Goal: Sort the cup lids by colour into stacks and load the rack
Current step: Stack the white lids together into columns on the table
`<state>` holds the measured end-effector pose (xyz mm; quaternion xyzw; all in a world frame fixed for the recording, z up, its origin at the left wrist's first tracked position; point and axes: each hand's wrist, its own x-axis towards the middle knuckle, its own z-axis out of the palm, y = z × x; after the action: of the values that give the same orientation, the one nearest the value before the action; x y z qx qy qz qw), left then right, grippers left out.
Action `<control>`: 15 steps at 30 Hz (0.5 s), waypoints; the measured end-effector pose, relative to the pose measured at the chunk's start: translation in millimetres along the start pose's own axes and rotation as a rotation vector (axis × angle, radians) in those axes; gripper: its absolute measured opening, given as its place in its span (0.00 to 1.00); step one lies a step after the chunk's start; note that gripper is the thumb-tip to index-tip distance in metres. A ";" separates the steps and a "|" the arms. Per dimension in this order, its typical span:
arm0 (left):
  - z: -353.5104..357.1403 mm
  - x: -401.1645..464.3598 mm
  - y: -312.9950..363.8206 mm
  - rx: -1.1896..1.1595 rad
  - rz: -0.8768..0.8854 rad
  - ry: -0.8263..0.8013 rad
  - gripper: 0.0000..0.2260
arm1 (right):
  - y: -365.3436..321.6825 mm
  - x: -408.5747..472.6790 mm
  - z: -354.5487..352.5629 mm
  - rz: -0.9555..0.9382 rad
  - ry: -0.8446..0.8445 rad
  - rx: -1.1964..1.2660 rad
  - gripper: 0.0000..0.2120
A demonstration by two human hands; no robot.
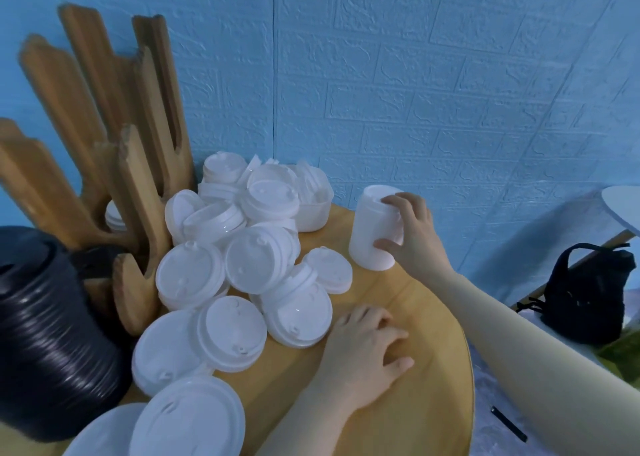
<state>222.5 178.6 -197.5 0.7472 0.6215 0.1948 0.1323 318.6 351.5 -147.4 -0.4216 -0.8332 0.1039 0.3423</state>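
Fingers point(398, 201) of right hand point(414, 233) curled round tall white stack of plastic cup lids point(372, 227), upright on round yellow wooden tabletop point(433, 386); left hand point(367, 348) flat, fingers spread. Could topple if gripped off-centre, scattering into loose white lid heap point(249, 258) short of slotted wooden rack point(138, 213).

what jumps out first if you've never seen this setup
A sprawling heap of white lids covers the left half of the round wooden table. The right hand grips a stack of white lids standing apart near the blue wall, while the left hand rests flat on the table. A tall stack of black lids sits at far left beside the wooden rack.
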 end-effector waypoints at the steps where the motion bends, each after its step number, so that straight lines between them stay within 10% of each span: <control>1: 0.1 0.7 -0.3 -0.002 -0.003 -0.007 0.21 | -0.4 4.9 3.2 -0.001 -0.004 -0.006 0.34; 15: -0.7 1.2 -0.3 0.005 0.004 -0.018 0.20 | -6.9 30.7 8.2 -0.043 -0.110 -0.088 0.36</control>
<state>222.1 179.7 -196.8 0.7505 0.6193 0.1866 0.1355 296.2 371.9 -135.5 -0.4118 -0.8635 0.0826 0.2793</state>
